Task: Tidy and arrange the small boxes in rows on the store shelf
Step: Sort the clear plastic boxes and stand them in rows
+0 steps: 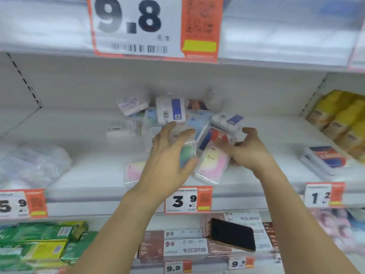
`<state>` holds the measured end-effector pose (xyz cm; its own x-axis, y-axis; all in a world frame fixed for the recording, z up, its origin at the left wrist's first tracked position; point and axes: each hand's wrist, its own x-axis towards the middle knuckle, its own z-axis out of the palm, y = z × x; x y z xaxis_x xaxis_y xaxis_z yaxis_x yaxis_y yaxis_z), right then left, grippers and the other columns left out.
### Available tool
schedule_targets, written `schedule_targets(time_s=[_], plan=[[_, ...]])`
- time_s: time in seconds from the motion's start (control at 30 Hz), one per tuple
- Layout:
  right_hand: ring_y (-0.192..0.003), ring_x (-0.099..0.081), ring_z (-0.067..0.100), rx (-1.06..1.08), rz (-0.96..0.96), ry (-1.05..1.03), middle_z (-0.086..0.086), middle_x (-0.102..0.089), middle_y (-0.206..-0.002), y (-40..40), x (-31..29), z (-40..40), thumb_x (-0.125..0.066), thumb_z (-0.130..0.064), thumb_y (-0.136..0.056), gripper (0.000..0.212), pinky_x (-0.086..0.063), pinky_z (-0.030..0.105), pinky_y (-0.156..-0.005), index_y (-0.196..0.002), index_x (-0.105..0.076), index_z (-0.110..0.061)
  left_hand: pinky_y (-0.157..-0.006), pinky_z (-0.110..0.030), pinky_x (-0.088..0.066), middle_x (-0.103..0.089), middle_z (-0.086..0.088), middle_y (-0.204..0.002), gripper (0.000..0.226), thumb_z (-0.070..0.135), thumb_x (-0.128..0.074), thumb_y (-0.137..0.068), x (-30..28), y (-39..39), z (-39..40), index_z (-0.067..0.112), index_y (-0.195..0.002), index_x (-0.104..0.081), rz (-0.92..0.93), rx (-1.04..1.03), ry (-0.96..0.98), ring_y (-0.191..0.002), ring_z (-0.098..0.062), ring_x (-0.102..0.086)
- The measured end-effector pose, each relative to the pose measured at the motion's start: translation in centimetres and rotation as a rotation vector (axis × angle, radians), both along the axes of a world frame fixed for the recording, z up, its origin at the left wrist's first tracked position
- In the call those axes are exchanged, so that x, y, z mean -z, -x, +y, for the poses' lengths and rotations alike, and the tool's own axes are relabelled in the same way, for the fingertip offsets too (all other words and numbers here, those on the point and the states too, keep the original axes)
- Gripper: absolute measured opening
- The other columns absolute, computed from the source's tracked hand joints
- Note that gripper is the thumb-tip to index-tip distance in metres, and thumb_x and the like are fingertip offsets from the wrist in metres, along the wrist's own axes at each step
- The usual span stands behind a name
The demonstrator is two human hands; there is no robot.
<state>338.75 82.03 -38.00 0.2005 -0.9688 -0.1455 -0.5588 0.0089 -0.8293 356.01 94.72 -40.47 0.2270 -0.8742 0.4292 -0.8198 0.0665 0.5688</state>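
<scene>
White shelf point(94, 175) at mid-frame carries a jumbled heap of small boxes point(173, 123), where, nearest, the left hand point(169, 155) curls its fingers round a greenish box point(187, 153) and the right hand point(248, 151) pinches a pink box point(211, 165), so sorting has just begun and next calls for squaring these into a front row before the tumbled ones behind.

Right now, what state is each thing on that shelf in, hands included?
Small boxes: jumbled heap, not in rows.
Left hand: gripping a green-tinted box.
Right hand: holding a pink box, tilted.
Phone: lying flat, screen dark, shelf below.
</scene>
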Motion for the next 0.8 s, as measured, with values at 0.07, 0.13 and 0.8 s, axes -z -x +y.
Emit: schedule_targets(time_s=[0.07, 0.13, 0.8], plan=[[-0.086, -0.073, 0.024, -0.010, -0.072, -0.042, 0.006, -0.071, -0.105, 0.4, 0.2, -0.3, -0.083, -0.041, -0.076, 0.080, -0.061, 0.041, -0.073, -0.133, -0.032, -0.020, -0.111, -0.038, -0.036, -0.023, 0.003, -0.150, 0.059, 0.032, -0.068, -0.083, 0.2, 0.1, -1.0, 0.034, -0.137, -0.046, -0.018, -0.051, 0.030, -0.137, -0.020, -0.028], [-0.088, -0.073, 0.023, 0.003, -0.125, -0.047, 0.005, -0.072, -0.101, 0.7, 0.6, -0.4, -0.087, -0.038, -0.072, 0.084, -0.060, 0.044, -0.080, -0.136, -0.035, -0.017, -0.107, -0.034, -0.037, -0.030, -0.001, -0.146, 0.054, 0.031, -0.071, -0.080, 0.2, -0.1, -1.8, 0.030, -0.131, -0.052, -0.011, -0.084, 0.041, -0.133, -0.021, -0.033], [-0.079, -0.076, 0.020, 0.166, -0.800, -0.077, 0.011, -0.072, -0.106, 3.5, -1.1, -0.8, -0.069, -0.011, -0.088, 0.044, -0.061, 0.032, -0.068, -0.127, -0.050, -0.010, -0.116, -0.041, -0.025, -0.021, -0.006, -0.159, 0.086, 0.038, -0.071, -0.084, -7.1, -8.9, -11.6, 0.027, -0.153, -0.021, -0.218, -0.204, -0.361, -0.144, -0.027, -0.022]])
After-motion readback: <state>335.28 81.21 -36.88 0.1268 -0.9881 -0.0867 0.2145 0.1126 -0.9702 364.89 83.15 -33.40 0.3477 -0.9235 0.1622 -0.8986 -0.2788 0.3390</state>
